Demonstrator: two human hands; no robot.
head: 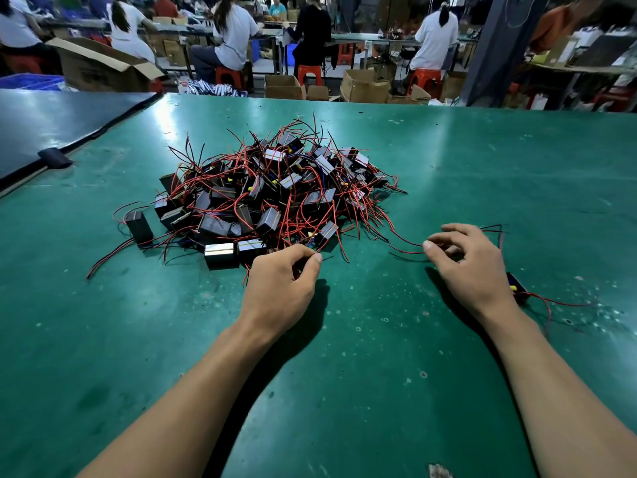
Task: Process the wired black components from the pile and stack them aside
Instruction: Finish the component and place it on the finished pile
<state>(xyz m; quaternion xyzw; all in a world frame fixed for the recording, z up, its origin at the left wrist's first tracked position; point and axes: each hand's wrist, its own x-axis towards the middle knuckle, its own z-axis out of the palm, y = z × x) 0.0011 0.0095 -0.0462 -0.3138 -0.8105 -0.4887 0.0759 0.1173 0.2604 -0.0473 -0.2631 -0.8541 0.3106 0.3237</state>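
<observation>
**tinker_42:** where's the stuff sitting? and what are the hands doing?

**benchmonkey:** the pile [275, 194] of black components is just above the middle of the frame on the green table [379, 357]; red wires stick out of it everywhere, with a few blue ones mixed in; a couple of blocks lie loose at its left edge

**tinker_42:** and the hands?

**benchmonkey:** left hand [282, 284] is right at the near edge of the pile; fingers curled, thumb and forefinger pinched together on the wire ends [310, 242] there; can't tell which block they belong to; right hand [468, 267] is off to the right, apart from the pile; fingers curled in too, thumb and forefinger closed on a thin red wire [406, 251] trailing back toward the heap; more wire pokes out past its knuckles

**tinker_42:** anything set aside?

**benchmonkey:** one lone component [517, 288] lies just right of the right wrist, with a yellow bit on top and a red lead running right; along the top of the frame are people on red stools [309, 73] and cardboard boxes [365, 86]
</observation>
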